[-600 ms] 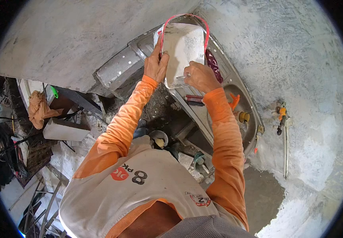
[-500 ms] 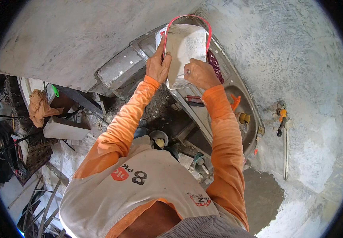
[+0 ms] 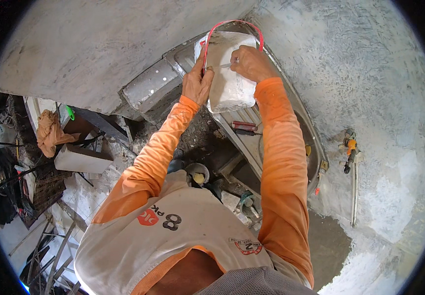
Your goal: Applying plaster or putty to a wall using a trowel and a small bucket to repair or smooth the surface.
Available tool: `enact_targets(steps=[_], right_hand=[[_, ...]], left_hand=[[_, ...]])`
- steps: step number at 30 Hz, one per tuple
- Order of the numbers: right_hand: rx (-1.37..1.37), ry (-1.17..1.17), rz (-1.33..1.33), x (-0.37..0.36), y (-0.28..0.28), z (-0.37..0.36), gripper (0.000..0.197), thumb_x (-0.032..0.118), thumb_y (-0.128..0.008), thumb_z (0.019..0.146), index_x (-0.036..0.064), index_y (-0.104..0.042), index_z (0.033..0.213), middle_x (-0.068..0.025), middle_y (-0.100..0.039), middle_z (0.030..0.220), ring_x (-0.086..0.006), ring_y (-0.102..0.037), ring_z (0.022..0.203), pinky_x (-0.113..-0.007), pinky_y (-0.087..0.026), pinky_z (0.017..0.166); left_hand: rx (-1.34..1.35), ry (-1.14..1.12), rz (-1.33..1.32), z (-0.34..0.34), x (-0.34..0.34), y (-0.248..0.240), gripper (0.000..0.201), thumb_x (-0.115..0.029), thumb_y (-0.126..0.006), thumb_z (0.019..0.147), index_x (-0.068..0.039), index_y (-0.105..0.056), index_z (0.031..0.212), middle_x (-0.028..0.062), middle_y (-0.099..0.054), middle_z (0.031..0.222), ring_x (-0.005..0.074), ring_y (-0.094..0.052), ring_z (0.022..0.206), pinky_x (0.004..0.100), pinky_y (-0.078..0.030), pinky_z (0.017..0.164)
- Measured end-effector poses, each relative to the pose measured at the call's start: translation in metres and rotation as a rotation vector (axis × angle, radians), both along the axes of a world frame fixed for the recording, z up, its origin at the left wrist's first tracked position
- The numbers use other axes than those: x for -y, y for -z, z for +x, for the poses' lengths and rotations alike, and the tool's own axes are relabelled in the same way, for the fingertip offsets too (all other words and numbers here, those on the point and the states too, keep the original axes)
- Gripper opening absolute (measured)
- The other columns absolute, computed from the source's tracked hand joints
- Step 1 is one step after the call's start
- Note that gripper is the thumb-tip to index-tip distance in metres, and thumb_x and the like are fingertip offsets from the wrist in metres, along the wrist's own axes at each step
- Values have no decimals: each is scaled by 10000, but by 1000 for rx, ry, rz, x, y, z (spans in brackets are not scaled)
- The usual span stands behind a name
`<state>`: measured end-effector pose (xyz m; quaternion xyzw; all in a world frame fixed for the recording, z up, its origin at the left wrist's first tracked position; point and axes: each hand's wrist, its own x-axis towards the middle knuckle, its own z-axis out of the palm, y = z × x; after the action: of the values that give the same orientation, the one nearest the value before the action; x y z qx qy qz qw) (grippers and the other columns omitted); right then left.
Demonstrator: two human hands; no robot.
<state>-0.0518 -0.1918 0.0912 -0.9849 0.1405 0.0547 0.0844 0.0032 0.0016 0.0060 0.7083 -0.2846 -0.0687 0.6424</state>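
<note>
Right hand (image 3: pixel 251 64): shifted toward 12 o'clock since the earlier frame, from the lower part of the white tub (image 3: pixel 229 93) to its upper part; the fingers were curled together, clamped on a thin grey tool (image 3: pixel 225 65).
Grey tool: pointed toward 9 o'clock from the fist, its end close to the thumb of the left hand (image 3: pixel 198 83); I could not tell whether it touched the tub.
Pale inside: the lower stretch, which the fist had covered, was uncovered; to my eye the work had passed to the upper stretch.
Left hand: little changed; it was clamped on the tub's 9 o'clock edge, thumb at the rim, the other fingers partly hidden.
White tub: stood near 12 o'clock in the view, over the steel sink (image 3: pixel 244 116), almost where it had been; its red handle (image 3: pixel 235 21) arched toward 12 o'clock.
Steel sink: a red stick (image 3: pixel 244 125) and a dark stick (image 3: pixel 246 132) lay side by side, between 5 and 6 o'clock from the tub.
Orange sleeve (image 3: pixel 283 147): the right one crossed the sink and hid much of its bowl.
Wall tap (image 3: pixel 351 145): sat at 4 o'clock from the tub; well apart from both hands.
</note>
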Motion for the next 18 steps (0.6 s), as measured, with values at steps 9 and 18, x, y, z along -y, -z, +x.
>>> enact_targets(steps=[9, 18], right_hand=[[332, -51, -104, -8, -1, -14, 185, 192, -706, 841, 75, -745, 978, -140, -656, 1005, -377, -688, 930, -506, -564, 820], [402, 5, -112, -51, 43, -52, 163, 106, -702, 805, 49, -698, 957, -133, -614, 963, -337, -682, 949, -450, -588, 793]], left_hand=[[-85, 3, 86, -1, -4, -7, 659, -265, -517, 954, -135, -399, 1590, 229, -579, 682, 305, -594, 578, 421, -505, 621], [-88, 12, 64, -1, -1, -5, 655, -273, -519, 956, -130, -407, 1585, 226, -607, 734, 299, -588, 600, 420, -510, 641]])
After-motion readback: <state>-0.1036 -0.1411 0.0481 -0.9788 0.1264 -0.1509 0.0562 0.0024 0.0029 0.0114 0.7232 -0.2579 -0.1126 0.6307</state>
